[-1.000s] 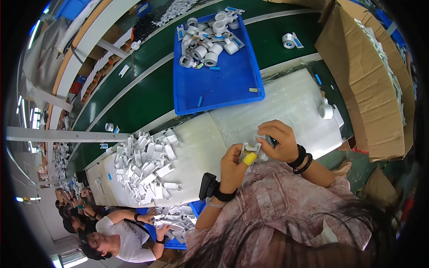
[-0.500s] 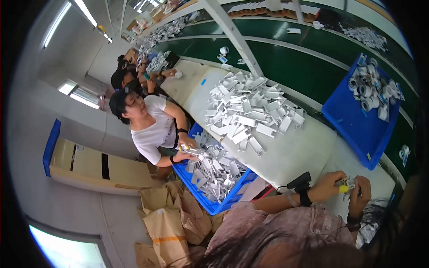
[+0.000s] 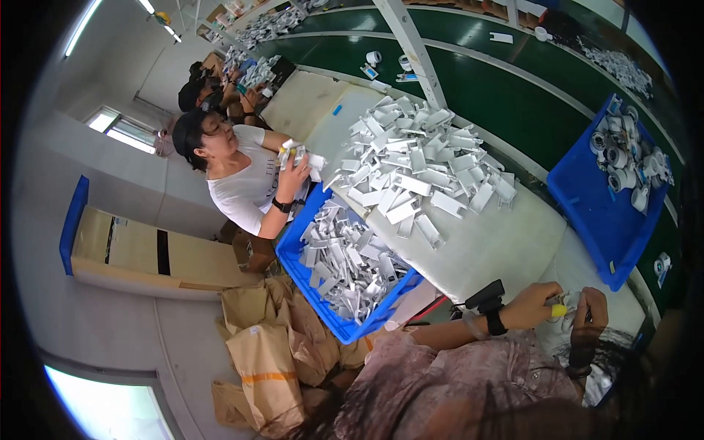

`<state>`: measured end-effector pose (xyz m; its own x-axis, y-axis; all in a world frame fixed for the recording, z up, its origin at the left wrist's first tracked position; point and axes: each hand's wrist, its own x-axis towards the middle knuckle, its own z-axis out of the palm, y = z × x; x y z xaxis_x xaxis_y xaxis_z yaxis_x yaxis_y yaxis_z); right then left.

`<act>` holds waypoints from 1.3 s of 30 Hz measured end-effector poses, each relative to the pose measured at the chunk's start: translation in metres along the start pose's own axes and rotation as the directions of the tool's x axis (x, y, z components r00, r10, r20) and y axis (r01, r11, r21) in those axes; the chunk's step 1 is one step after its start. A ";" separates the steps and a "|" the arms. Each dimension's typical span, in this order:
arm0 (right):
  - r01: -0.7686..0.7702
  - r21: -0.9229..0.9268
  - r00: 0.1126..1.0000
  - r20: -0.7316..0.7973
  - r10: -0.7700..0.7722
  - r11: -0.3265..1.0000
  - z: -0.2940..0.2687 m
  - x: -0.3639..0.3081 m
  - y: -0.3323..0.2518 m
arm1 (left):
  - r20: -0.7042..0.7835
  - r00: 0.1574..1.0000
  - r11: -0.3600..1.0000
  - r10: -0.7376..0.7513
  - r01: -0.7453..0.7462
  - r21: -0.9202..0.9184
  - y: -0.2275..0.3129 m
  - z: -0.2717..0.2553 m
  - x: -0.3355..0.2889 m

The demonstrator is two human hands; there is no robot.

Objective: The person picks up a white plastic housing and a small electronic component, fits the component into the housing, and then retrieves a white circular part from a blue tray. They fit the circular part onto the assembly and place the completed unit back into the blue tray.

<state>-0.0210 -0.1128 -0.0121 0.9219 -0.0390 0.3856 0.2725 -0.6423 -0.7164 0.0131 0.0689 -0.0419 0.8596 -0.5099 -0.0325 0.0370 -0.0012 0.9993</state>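
Note:
At the near right, my left hand [image 3: 529, 306] is closed on a small whitish part [image 3: 569, 299], pinched between thumb and fingers. A yellow piece [image 3: 559, 311] shows at its fingertips; whether it is a finger cover or part of the item I cannot tell. My right hand [image 3: 591, 311] grips the same part from the other side, its fingers bent round it. Most of the part is hidden by the fingers. Both hands are above the pale worktable [image 3: 513, 253], near its front edge. A dark strap circles my left wrist.
A heap of white channel-shaped pieces [image 3: 418, 165] lies on the table. A blue crate [image 3: 345, 330] full of similar pieces stands beside it. A blue tray [image 3: 587, 209] with round white assemblies rests by the green conveyor [image 3: 484, 92]. A co-worker [image 3: 242, 176] holds white pieces. Brown sacks [image 3: 264, 367] lie below.
The co-worker has raised white pieces from over the crate toward the table heap. My hands stay together on the small part, barely moved. The whole view has shifted slightly.

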 end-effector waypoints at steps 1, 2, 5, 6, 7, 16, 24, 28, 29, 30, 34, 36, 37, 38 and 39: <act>-0.007 0.001 1.000 -0.003 0.007 1.000 0.000 0.000 0.000 | 0.006 1.000 1.000 0.000 0.000 -0.001 0.001 -0.001 0.001; -0.014 0.002 1.000 -0.008 0.014 1.000 0.000 0.001 0.000 | 0.012 1.000 1.000 -0.007 0.007 0.012 0.001 -0.002 0.002; -0.008 -0.005 1.000 -0.013 0.008 1.000 -0.002 0.003 0.000 | 0.039 0.999 0.999 0.008 -0.010 0.045 0.002 -0.005 0.003; -0.008 -0.009 1.000 -0.014 0.008 1.000 -0.003 0.002 0.000 | 0.062 0.998 0.998 0.032 -0.036 0.057 0.005 -0.006 0.003; -0.008 -0.014 1.000 -0.014 0.007 1.000 -0.004 0.001 -0.001 | 0.072 0.997 0.998 0.033 -0.038 0.057 0.008 -0.007 0.004; -0.019 -0.036 0.997 -0.081 0.016 0.999 -0.003 -0.005 0.005 | 0.257 0.951 0.951 -0.174 0.230 -0.207 -0.002 -0.008 0.004; -0.029 -0.061 0.990 -0.139 0.021 0.998 -0.006 -0.002 0.007 | 0.243 0.942 0.939 -0.231 0.281 -0.198 0.006 -0.016 0.005; -0.048 -0.078 0.981 -0.190 0.033 0.996 -0.014 -0.005 0.010 | 0.279 0.929 0.914 -0.243 0.316 -0.256 0.020 -0.003 0.013; -0.056 -0.067 0.981 -0.191 0.042 0.996 -0.016 -0.006 0.010 | 0.260 0.932 0.909 -0.253 0.321 -0.268 0.023 -0.001 0.014; -0.063 -0.058 0.980 -0.191 0.051 0.996 -0.017 -0.007 0.012 | 0.259 0.921 0.901 -0.292 0.356 -0.247 0.025 0.000 0.015; -0.094 0.019 0.987 -0.132 0.096 0.995 -0.020 -0.012 0.017 | 0.256 0.911 0.904 -0.323 0.377 -0.201 0.027 -0.001 0.021; -0.205 0.016 0.976 -0.070 0.206 0.979 -0.018 -0.014 0.023 | 0.202 0.935 0.907 -0.291 0.337 -0.253 0.019 -0.005 0.028; -0.203 0.015 0.976 -0.077 0.204 0.979 -0.020 -0.014 0.026 | 0.205 0.936 0.909 -0.287 0.333 -0.250 0.018 -0.009 0.032; -0.221 -0.013 0.974 -0.052 0.220 0.975 -0.023 -0.014 0.030 | 0.157 0.939 0.914 -0.307 0.337 -0.227 0.019 -0.018 0.038; -0.238 -0.041 0.971 -0.028 0.237 0.970 -0.025 -0.012 0.034 | 0.106 0.939 0.918 -0.327 0.342 -0.202 0.020 -0.029 0.044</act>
<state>-0.0300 -0.1535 -0.0265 0.9521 -0.2117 0.2208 0.0336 -0.6451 -0.7633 0.0663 0.0713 -0.0242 0.7410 -0.5700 -0.3549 0.4312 -0.0013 0.9023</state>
